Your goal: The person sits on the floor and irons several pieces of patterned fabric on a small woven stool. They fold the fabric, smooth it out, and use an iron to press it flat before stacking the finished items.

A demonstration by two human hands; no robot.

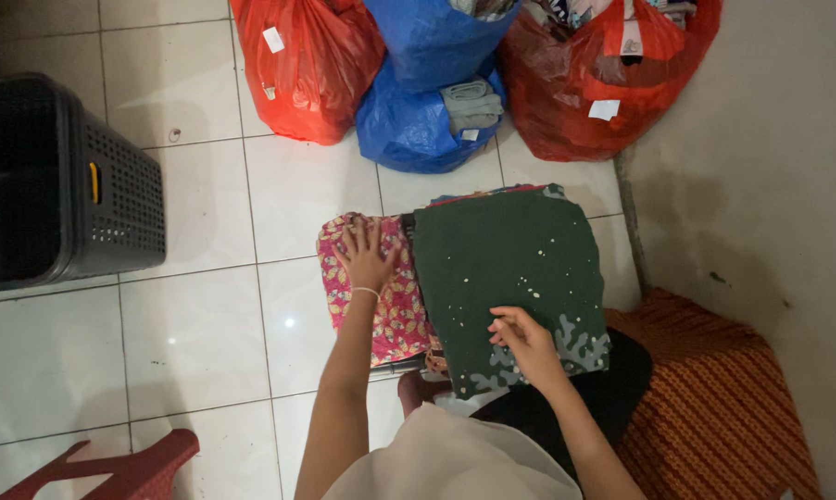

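Left hand (367,259) flat on pink cloth (390,306)

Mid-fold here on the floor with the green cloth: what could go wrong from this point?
The green cloth overlaps the pink floral cloth under the left hand, so pulling either may undo both. The right hand pinches only its near edge, which may slip. The pile sits on the bare tile floor and may pick up dirt.
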